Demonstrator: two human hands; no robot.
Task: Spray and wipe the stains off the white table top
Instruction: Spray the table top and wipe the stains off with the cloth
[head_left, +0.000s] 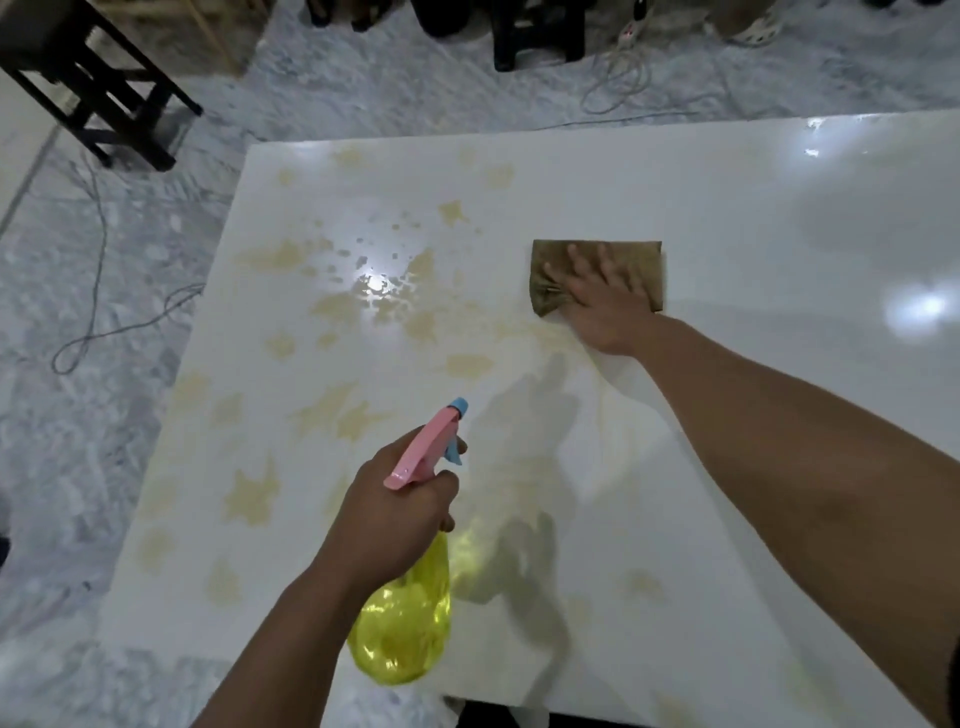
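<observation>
The white table top (753, 218) carries several yellowish stains (332, 410) across its left half, with wet droplets near a light glare. My left hand (400, 509) grips a spray bottle (405, 623) with a yellow body and a pink and blue head, held above the table's near left part, nozzle pointing away. My right hand (602, 301) presses flat, fingers spread, on a folded brown cloth (644, 260) near the table's middle. A faint smear trails from the cloth toward me.
Marbled grey floor surrounds the table. A dark wooden stool (98, 88) stands at the far left. Loose cables (98, 291) lie on the floor to the left, and a power strip with a cord (623, 57) lies beyond the far edge.
</observation>
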